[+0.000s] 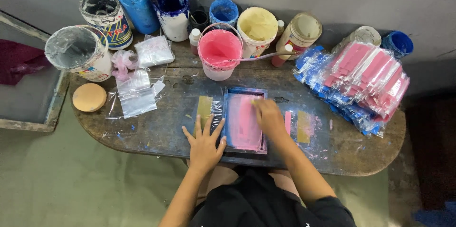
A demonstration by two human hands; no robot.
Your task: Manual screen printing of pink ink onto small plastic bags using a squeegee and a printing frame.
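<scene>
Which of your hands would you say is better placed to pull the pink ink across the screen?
Right: the right hand already rests inside the screen frame on the pink ink, while the left hand lies flat at its left edge.

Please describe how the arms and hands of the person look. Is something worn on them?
Both arms are bare down to the hands. The left hand and right hand wear no gloves, rings, watch or bracelet that can be seen. A short black sleeve covers only the right upper arm.

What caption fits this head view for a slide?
Left hand steadies a small printing frame while the right hand wipes pink ink across it, paint pots behind.
</scene>
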